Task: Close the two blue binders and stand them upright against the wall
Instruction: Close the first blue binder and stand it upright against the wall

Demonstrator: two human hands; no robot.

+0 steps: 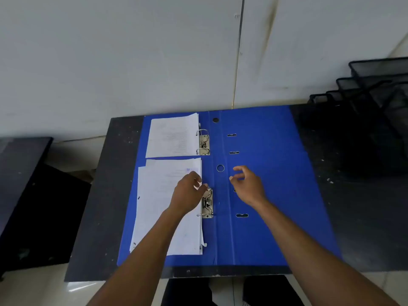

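Two blue binders lie open and flat on a dark table (106,195), one behind the other. The far binder (260,131) holds a white paper stack (173,136) on its metal rings (204,142). The near binder (276,217) holds a larger, slightly fanned paper stack (154,206). My left hand (187,195) rests on those papers, fingertips at the top of the near ring mechanism (207,203). My right hand (249,184) hovers over the near binder's spine, fingers spread and curled, holding nothing.
A white wall (132,62) runs along the table's far edge. Black mesh trays (375,89) stand stacked at the back right. A lower dark surface (19,173) lies to the left. Bare tabletop shows right of the binders.
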